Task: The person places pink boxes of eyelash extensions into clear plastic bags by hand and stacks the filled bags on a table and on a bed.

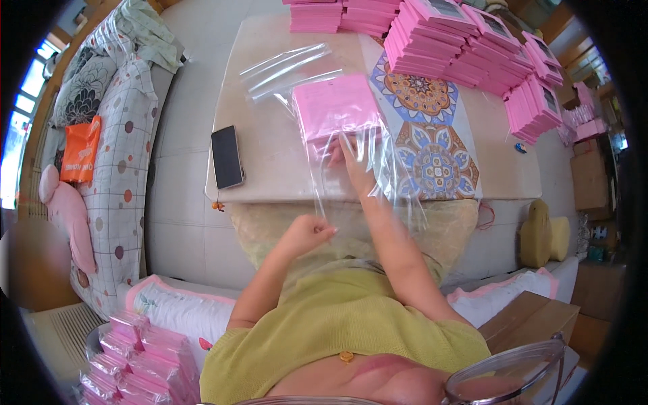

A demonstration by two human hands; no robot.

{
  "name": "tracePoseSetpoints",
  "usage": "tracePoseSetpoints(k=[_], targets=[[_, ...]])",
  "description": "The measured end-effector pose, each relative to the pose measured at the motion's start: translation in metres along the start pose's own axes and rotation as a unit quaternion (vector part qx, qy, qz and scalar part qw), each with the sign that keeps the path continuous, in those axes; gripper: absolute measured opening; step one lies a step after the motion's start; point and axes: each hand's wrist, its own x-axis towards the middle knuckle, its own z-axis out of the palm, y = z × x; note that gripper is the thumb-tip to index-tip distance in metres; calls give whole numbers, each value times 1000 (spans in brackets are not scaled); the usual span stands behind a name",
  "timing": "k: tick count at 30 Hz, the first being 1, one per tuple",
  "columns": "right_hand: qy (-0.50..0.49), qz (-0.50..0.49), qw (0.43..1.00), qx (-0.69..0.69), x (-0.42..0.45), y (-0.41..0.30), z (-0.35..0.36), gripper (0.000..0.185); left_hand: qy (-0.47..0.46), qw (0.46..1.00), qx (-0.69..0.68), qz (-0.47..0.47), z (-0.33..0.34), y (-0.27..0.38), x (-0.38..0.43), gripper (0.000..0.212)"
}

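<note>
A clear plastic bag lies on the table with its mouth towards me, and a pink stack of flat packs sits in its far part. My right hand reaches inside the bag, its fingers at the near edge of the pink stack; glare on the plastic partly hides them. Near the bag's left edge at the mouth, my left hand has curled fingers and thumb, apparently pinching the film. More clear plastic bags lie flat beyond, at the upper left of the pink stack.
Tall stacks of pink packs stand along the table's far right. A smartphone lies at the left on the tabletop. A patterned runner covers the right part. Wrapped pink bundles sit at lower left; a cardboard box is at lower right.
</note>
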Motion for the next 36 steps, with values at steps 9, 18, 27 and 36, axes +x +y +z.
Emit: tracePoseSetpoints(k=[9, 18, 27, 36], targets=[[44, 80, 995, 44, -17, 18, -47, 16, 248, 958, -102, 102, -111, 49, 73, 32], [-39, 62, 974, -216, -4, 10, -43, 23, 86, 962, 257, 28, -171, 89, 258, 63], [-8, -43, 925, -378, 18, 12, -14, 28, -53, 953, 278, -111, -154, 107, 280, 93], [21, 123, 989, 85, 18, 15, -57, 27, -179, 973, 138, -51, -171, 100, 276, 62]])
